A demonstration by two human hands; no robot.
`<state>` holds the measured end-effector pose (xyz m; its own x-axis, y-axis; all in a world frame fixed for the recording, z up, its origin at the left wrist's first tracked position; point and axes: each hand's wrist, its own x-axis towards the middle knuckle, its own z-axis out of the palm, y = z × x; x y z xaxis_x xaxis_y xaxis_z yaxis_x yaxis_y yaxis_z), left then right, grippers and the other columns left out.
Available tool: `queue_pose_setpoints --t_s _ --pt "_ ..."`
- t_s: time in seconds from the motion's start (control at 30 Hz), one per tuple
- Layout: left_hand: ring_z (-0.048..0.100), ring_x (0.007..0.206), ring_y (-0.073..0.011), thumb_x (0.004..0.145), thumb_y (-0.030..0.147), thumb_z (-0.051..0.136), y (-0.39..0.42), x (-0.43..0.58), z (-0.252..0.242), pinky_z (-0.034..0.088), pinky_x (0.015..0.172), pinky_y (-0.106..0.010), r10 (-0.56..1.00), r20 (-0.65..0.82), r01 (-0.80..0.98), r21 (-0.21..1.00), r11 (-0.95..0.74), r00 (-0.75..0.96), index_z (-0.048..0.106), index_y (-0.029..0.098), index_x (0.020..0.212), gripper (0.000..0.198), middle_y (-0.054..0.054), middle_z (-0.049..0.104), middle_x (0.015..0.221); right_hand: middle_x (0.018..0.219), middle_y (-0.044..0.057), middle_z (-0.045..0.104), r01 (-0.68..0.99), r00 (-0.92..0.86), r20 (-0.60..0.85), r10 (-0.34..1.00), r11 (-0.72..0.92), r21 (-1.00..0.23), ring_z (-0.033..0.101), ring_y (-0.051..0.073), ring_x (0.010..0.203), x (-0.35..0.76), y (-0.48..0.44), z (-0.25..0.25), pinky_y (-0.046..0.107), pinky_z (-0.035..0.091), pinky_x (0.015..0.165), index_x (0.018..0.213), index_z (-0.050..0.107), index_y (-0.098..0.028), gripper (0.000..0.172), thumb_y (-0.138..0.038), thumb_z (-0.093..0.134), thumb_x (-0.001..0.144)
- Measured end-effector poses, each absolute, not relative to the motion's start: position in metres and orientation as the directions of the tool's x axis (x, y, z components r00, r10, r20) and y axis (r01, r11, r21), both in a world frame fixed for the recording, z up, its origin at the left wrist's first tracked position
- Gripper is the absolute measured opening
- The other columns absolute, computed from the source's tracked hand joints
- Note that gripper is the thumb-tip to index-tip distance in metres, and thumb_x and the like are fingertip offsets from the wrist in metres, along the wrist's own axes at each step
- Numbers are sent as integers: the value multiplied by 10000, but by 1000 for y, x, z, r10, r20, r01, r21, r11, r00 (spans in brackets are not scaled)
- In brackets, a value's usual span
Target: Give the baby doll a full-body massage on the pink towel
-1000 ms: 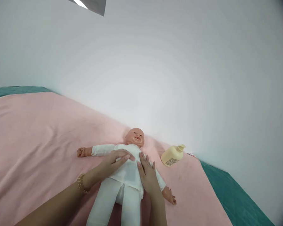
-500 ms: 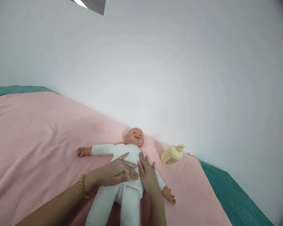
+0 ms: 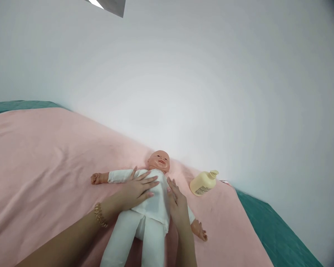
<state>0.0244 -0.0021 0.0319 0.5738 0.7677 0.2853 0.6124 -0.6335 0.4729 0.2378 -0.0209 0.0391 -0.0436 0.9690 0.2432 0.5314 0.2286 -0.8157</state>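
Note:
A baby doll (image 3: pixel 156 202) in a white suit lies on its back on a pink towel (image 3: pixel 44 167), head toward the wall, arms spread. My left hand (image 3: pixel 136 190), with a gold bracelet at the wrist, lies flat on the doll's chest, fingers spread. My right hand (image 3: pixel 178 205) rests flat along the doll's side near its arm, fingers pointing toward the head. Neither hand grips anything.
A cream pump bottle (image 3: pixel 203 183) lies on its side on the towel, right of the doll's head. A teal sheet (image 3: pixel 269 233) shows beyond the towel at right and far left. A white wall runs close behind.
My left hand slid down the doll's belly, then back up to its chest. My right hand moved slightly up along the doll's side.

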Motion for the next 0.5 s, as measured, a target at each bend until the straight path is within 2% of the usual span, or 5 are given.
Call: queue_pose_setpoints --t_s 0.1,0.2,0.27,0.37,0.5 --pt "309 1423 -297 1031 446 302 2 26 23 -68 1143 -629 798 366 699 389 -599 480 469 361 1419 431 17 432 1500 1275 99 653 369 -76 224 972 236 -899 534 285 1280 235 -27 50 485 358 1118 1173 703 -215 482 -562 488 916" --pt "334 1407 -312 1026 369 334 5 26 15 -52 1139 -644 828 425 779 346 -523 367 511 360 1386 401 16 495 1457 1085 73 742 239 -194 223 955 266 -934 644 267 1131 231 -35 61 472 381 1102 979 771 -233 432 -548 479 933" --pt "337 1403 -323 1018 331 348 6 25 13 -7 1139 -652 853 430 816 351 -459 295 548 335 1357 394 0 545 1414 1054 58 752 223 -312 208 927 284 -933 648 253 1128 227 -40 67 450 361 1121 953 779 -242 403 -527 494 937" --pt "369 1379 -346 1002 298 360 7 23 17 39 1131 -667 882 417 844 371 -387 221 593 289 1313 389 -28 592 1363 1088 49 742 304 -441 166 882 321 -897 613 245 1191 218 -44 72 426 315 1155 1031 765 -251 381 -520 514 931" --pt "431 1333 -358 970 265 401 7 19 23 63 1121 -682 913 377 865 393 -313 159 648 267 1230 358 -50 645 1287 1140 27 720 442 -547 92 832 381 -812 504 229 1312 209 -46 75 424 166 1213 1120 725 -300 384 -532 477 942"
